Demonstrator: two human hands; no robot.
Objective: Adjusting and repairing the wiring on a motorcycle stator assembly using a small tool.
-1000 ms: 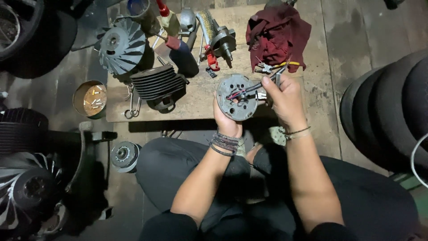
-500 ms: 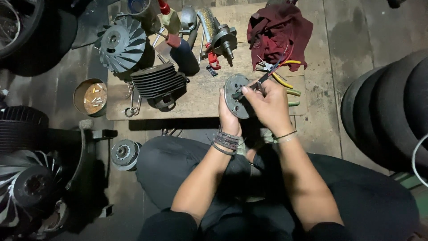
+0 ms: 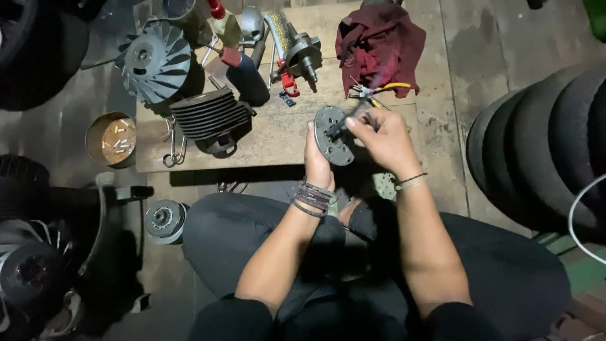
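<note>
1. Seen from above, over the lap of a seated person in dark trousers, legs folded on a concrete floor
2. Left hand (image 3: pixel 317 161) wrapped shut around the edge of a round grey metal plate (image 3: pixel 332 134), tipped up on its rim so the flat face turns toward the right hand, probably to give clear reach to its centre
3. Right hand (image 3: pixel 384 140) closed in a pinch on a thin dark tool (image 3: pixel 344 124), tip pressed against the plate's face; exact kind of tool too small to tell
4. Plate held in the air just above the near edge of a low wooden board (image 3: pixel 278 136), close in front of the body
5. Both forearms angled inward from the knees, meeting at the plate; left wrist straight and banded with several bracelets, right wrist bent slightly down
6. Laid out on the board within reach: a finned cylinder (image 3: pixel 211 117), a fan-bladed wheel (image 3: pixel 154 60), a dark red rag (image 3: pixel 379 41), pliers with yellow handles (image 3: pixel 379 91)
7. Left of the board, a round tin (image 3: pixel 113 139) holding small parts
8. At the far right, a stack of tyres (image 3: pixel 543 139)
</note>
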